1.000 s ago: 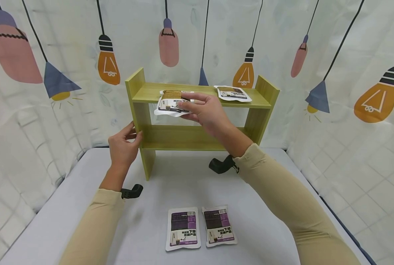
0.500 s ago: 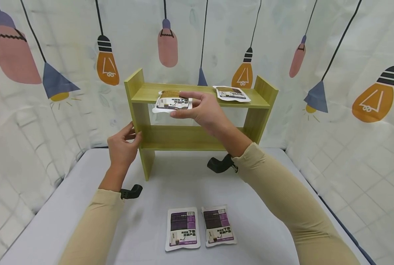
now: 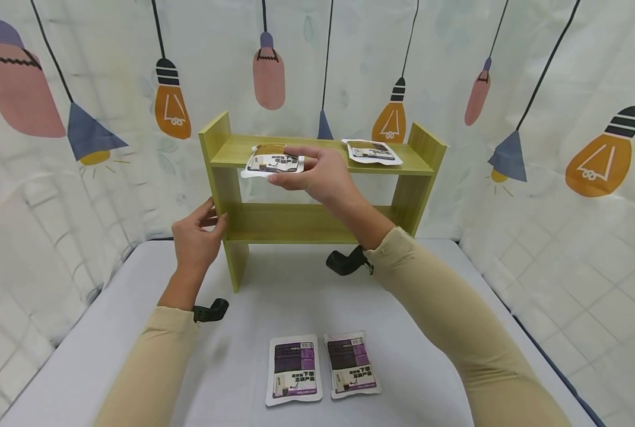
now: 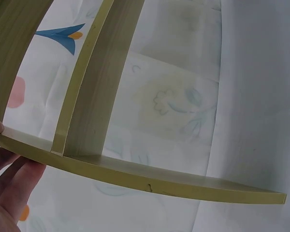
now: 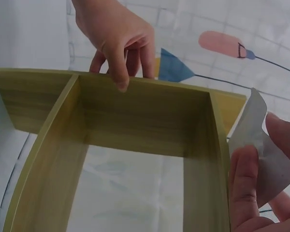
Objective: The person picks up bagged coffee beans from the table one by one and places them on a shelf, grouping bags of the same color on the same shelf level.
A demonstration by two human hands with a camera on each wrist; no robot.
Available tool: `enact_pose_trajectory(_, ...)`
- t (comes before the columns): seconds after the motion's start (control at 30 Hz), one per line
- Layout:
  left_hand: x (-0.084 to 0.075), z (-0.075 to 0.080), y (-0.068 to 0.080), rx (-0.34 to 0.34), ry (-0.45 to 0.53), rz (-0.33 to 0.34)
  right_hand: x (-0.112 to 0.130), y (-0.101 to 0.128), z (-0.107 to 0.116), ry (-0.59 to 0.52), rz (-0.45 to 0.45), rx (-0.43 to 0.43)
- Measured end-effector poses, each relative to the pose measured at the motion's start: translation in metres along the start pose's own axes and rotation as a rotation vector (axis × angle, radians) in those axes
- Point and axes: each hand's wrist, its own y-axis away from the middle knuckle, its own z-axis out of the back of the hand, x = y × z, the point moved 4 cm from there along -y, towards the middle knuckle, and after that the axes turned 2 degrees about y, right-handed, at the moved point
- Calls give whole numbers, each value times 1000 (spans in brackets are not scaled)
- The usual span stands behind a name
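Observation:
My right hand pinches a white packet with a brown top by its right side. It holds the packet at the front of the top board, toward the left; whether it touches the board I cannot tell. In the right wrist view the packet's plain pale side shows between thumb and fingers. My left hand grips the left side panel of a yellow-green wooden shelf, the thumb on the inner face and the fingers outside. A similar packet lies on the top board at the right.
Two white packets with dark and purple print, a left one and a right one, lie on the white table in front of the shelf. Behind the shelf hangs a pale curtain printed with lamps.
My right hand has carried the packet slightly left and farther over the top board, and its thumb now lies lower along the packet's front. The left hand keeps its grip on the shelf.

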Motion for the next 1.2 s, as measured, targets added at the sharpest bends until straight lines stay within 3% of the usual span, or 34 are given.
enact_pose_trajectory(0.2, 0, 0, 1, -2, -3, -7, -2, -7, 0, -81, -15, -6)
enact_pose_trajectory(1.2, 0, -1, -1, -14, 29, -24, -3, -21, -1, 15, 160, -154)
